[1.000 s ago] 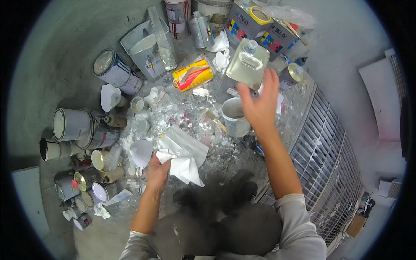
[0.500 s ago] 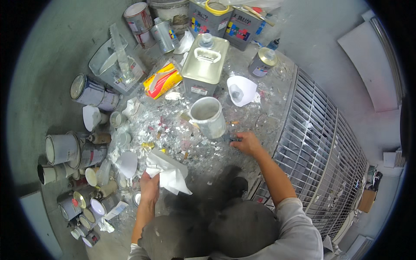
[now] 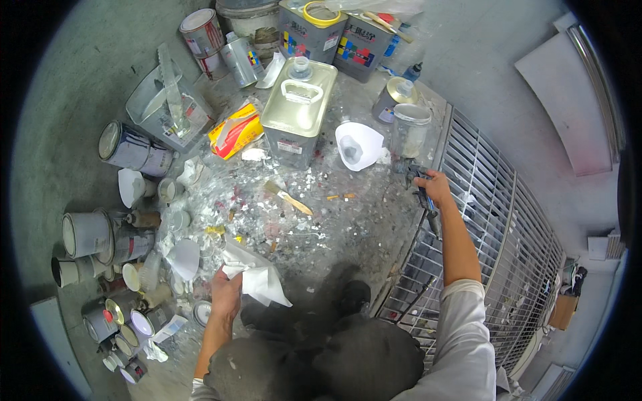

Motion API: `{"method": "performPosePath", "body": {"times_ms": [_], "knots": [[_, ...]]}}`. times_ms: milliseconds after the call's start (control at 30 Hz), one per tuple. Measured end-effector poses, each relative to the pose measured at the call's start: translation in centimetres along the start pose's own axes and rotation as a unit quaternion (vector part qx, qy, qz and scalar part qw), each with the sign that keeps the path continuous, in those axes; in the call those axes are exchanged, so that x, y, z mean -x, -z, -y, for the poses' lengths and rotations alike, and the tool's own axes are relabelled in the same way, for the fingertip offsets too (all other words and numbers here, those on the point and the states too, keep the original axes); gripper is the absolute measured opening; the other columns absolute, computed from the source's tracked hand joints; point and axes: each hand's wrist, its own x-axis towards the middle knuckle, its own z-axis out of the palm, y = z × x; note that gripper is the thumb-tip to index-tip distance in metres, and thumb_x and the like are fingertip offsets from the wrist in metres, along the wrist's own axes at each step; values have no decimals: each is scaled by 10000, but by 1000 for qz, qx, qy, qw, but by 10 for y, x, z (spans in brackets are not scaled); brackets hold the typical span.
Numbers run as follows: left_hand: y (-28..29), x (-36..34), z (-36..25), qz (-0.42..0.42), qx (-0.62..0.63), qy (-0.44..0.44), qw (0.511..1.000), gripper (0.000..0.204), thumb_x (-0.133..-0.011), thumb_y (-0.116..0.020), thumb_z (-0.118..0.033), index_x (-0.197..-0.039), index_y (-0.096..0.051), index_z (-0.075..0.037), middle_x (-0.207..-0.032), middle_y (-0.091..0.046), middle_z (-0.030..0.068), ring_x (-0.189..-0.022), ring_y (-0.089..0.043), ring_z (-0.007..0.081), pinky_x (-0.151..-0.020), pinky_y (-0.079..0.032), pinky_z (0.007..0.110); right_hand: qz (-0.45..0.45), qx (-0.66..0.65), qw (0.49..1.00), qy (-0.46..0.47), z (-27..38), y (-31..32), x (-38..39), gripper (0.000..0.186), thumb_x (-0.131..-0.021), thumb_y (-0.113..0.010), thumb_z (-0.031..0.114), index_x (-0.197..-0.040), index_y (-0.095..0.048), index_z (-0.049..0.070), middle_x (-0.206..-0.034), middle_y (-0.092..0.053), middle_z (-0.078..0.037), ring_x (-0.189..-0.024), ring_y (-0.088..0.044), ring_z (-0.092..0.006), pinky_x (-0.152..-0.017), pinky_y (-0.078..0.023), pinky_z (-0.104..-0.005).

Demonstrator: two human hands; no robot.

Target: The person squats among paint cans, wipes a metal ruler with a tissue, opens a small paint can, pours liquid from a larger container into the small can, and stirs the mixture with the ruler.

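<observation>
My left hand (image 3: 226, 294) is closed on a crumpled white paper sheet (image 3: 265, 282), low over the paint-spattered floor. Out to the right, my right hand (image 3: 437, 189) grips a paint spray gun (image 3: 431, 217). A greyish cup (image 3: 409, 137) sits on top of the gun, close to a round tin (image 3: 396, 100) and above the edge of the metal grating (image 3: 468, 194). Its trigger is partly hidden by my fingers. Between my hands, a wooden-handled paintbrush (image 3: 294, 200) lies on the floor. Beyond it, a white paper funnel (image 3: 360, 146) rests near the gun's cup.
A square metal can (image 3: 299, 107) with a white handle stands ahead, beside a yellow-and-red package (image 3: 235, 131). Grey square tins (image 3: 361, 47) are behind it. Several paint cans (image 3: 90, 232) and cups crowd the left wall, with a grey bucket (image 3: 167, 110) farther along.
My right hand has swung right and away with the spray gun, out to the grating's edge. The paintbrush, mostly covered by the gun's cup before, now shows fully. My left hand still holds the paper.
</observation>
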Motion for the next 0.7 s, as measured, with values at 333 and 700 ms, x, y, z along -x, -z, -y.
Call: {"method": "performPosePath", "body": {"times_ms": [333,700], "knots": [[6,4,-1,18,24,-26,999,274,-872,-601,48,-1141,-617,-2,-1035,-688,59,-917,-664,155,-804,-529,284,84,-32,994,-67,-30,6,-39,726,-716,-817,159,-1305,-497,-120,-1228,-612,-188,-1053,-617,-227,-904,-475,-314],[6,-7,15,25,35,31,999,299,-869,-602,45,-1164,-599,-1,-1040,-688,71,-905,-666,158,-795,-530,291,-141,-90,949,267,177,-208,137,1046,-663,-893,249,-1442,-263,-53,-1432,-349,-228,-1297,-397,-329,-1077,-348,-417]]}}
